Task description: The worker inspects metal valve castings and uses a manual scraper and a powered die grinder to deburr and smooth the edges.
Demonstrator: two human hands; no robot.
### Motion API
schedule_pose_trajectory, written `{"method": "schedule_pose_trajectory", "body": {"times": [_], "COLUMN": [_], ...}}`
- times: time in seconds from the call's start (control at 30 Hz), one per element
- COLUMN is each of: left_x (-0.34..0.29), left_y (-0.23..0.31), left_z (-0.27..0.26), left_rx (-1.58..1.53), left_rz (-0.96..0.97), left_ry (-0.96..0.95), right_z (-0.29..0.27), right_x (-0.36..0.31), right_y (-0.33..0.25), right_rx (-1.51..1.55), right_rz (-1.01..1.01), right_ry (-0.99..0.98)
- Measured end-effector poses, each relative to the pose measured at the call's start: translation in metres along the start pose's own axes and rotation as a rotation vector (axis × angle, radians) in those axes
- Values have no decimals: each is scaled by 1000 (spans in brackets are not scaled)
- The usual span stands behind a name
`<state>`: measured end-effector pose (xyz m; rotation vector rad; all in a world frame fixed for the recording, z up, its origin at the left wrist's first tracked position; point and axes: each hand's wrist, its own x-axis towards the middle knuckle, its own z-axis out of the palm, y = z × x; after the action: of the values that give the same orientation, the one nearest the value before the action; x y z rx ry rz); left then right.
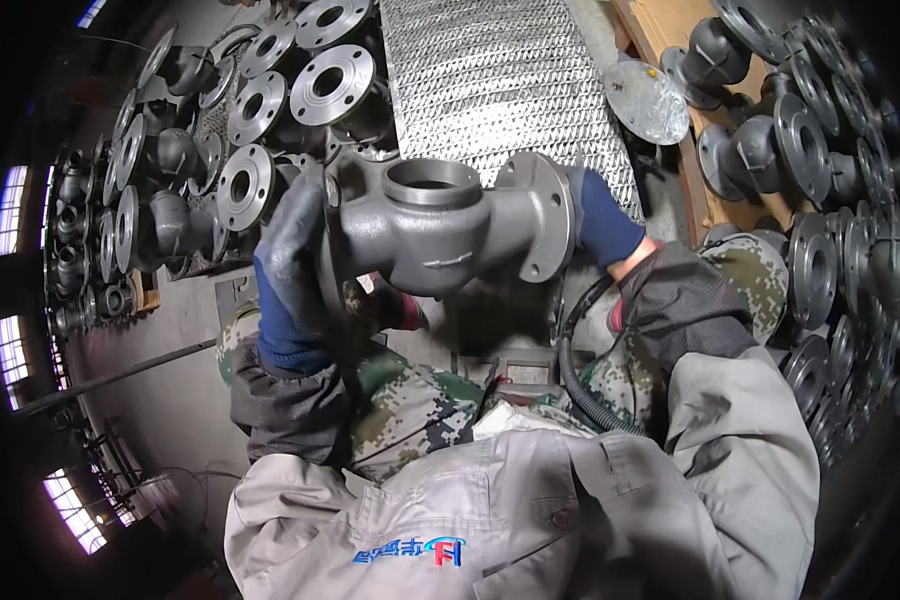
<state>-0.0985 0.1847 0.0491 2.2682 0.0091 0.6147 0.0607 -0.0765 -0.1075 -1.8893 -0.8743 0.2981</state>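
You see glare across the ridged metal sheet [500, 75] and blown-out windows [12, 210] at your far left. Dark shadow lies beneath your pipe fitting [432, 240], while the fisheye view bends straight edges and blackens toward its rim.

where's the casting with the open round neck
The casting is in the head view's upper middle, held between the left hand and right hand, just below the ribbed metal sheet.

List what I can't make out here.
All in the head view:
- Right hand's fingers: hidden behind the flange at that end of the held casting.
- Casting's underside: turned away from the camera.
- Casting's bore: its depth hidden by the near wall.
- Metal sheet's far end: cut off by the top edge.
- Outermost right-hand castings: lost in the lens's dark rim.
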Motion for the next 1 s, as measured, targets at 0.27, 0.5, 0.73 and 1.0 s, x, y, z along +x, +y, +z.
{"method": "schedule_pose_trajectory", "body": {"times": [0.27, 0.5, 0.73, 1.0], "left_x": [31, 39, 80, 76], "left_y": [-4, -7, 24, 9], "left_z": [-6, 10, 27, 34], "left_rx": [-1274, -619, 65, 494], "left_rz": [-822, 110, 311, 197], "left_ry": [258, -5, -274, -221], "right_z": [-5, 7, -18, 8], "right_x": [-6, -41, -6, -24], "right_y": [-5, -45, 10, -23], "right_rx": [446, -14, 304, 905], "right_rz": [602, 681, 717, 821], "right_ry": [486, 468, 630, 570]}}
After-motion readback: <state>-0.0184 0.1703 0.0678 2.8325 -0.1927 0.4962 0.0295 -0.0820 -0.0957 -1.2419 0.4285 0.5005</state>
